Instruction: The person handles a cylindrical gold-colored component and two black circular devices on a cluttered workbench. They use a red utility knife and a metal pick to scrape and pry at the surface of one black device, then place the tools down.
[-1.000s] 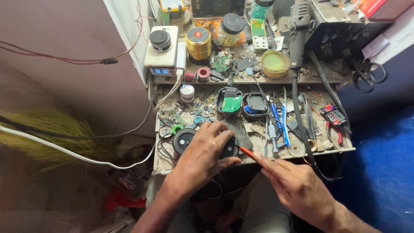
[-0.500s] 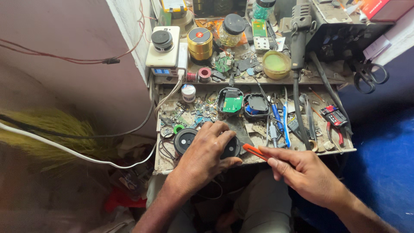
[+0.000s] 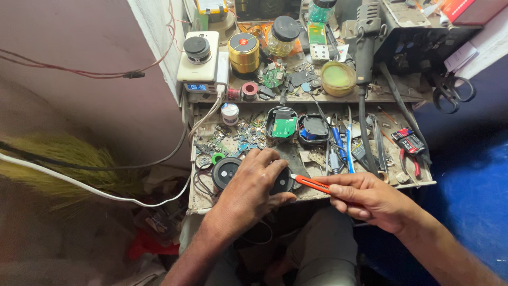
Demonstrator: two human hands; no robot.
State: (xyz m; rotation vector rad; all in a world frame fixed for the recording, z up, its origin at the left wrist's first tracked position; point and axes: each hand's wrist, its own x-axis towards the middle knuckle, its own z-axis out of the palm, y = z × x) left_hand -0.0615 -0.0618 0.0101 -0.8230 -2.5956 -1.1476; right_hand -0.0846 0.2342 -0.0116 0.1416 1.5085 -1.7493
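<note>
Left hand (image 3: 253, 182) presses down over a black round device (image 3: 248, 173) lying near the front edge of the cluttered surface (image 3: 317, 191), fingers spread across its top. Right hand (image 3: 365, 198) is clenched around an orange-handled cutter (image 3: 311, 183), its tip touching the device's right side. Behind them lie circuit-board scraps (image 3: 238, 140), blue-handled tweezers (image 3: 343, 142) and red pliers (image 3: 408, 144).

hands: 2, left hand (image 3: 253, 185), right hand (image 3: 365, 197) | orange-handled cutter (image 3: 312, 184): 1 | black round speakers: 2, one (image 3: 226, 172), other (image 3: 282, 182) | gold cylinder speaker (image 3: 243, 52): 1 | lidded glass jars: 2, one (image 3: 281, 36), other (image 3: 319, 10) | green-board black casing (image 3: 281, 124): 1 | scissors (image 3: 450, 92): 1 | red-handled pliers (image 3: 408, 145): 1 | yellow-green round tub (image 3: 338, 78): 1
</note>
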